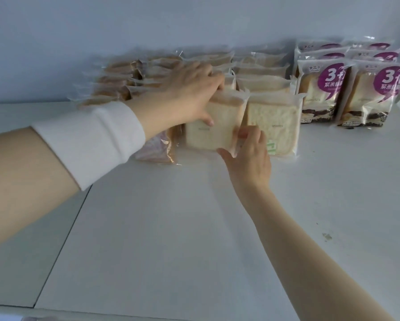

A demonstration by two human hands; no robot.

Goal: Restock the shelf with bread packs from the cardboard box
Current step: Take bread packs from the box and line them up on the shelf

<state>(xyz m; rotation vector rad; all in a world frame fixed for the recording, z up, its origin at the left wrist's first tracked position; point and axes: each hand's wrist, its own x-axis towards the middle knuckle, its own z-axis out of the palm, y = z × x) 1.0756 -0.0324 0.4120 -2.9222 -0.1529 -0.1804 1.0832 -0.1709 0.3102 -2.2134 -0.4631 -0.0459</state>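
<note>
A clear-wrapped pack of white bread (219, 126) stands upright at the front of a row on the white shelf (194, 216). My left hand (192, 93) grips the pack's top, thumb on its front face and fingers curled over the upper edge. My right hand (250, 154) pinches the pack's lower right corner. A second white bread pack (280, 126) stands right beside it. The cardboard box is out of view.
Rows of clear bread packs (261, 72) stand behind, with browner packs (117, 82) on the left and one pinkish pack (157, 147) lying by my left wrist. Purple-labelled bread packs (321, 91) stand in rows at the right. A seam (62, 246) splits the shelf boards.
</note>
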